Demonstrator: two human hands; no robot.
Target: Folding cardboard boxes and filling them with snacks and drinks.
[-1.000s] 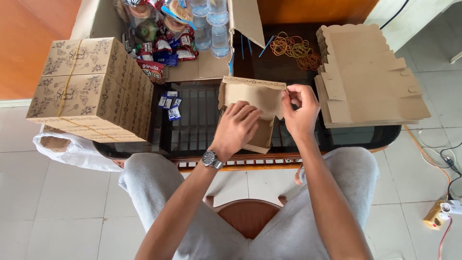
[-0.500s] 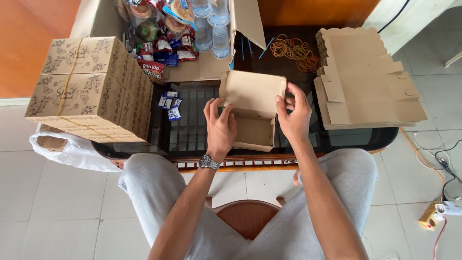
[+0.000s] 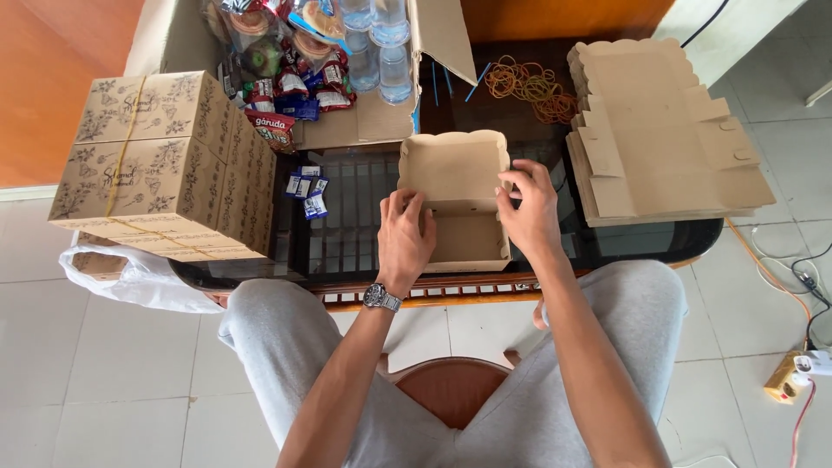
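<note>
A: Nearest first, what have the hands got?

B: Left hand (image 3: 406, 239) w/ wristwatch (image 3: 381, 297), fingers curled onto the left wall of the small brown box (image 3: 458, 204). Right hand (image 3: 530, 212) pinches the right wall at the hinge, thumb & fingertips shut on card. Both grips closed on the box, prob. to keep the side flaps square.

A: And the box sits where?

B: Dead centre on the bench (image 3: 347, 227), 12 o'clock from the lap, tray part near, scalloped lid standing open behind it.

A: Around it?

B: Blue sachets (image 3: 307, 185) at 10 o'clock, near. Stack of printed boxes (image 3: 165, 165) at 9, banded together, so likely finished ones. Flat box blanks (image 3: 663, 143) piled at 2 o'clock, within right-hand reach. Further: rubber bands (image 3: 529, 84) at 1, big open carton (image 3: 364, 121) w/ snacks & water bottles (image 3: 374, 39) at 11–12. White bag (image 3: 130, 277) hangs off the bench edge at 8.
</note>
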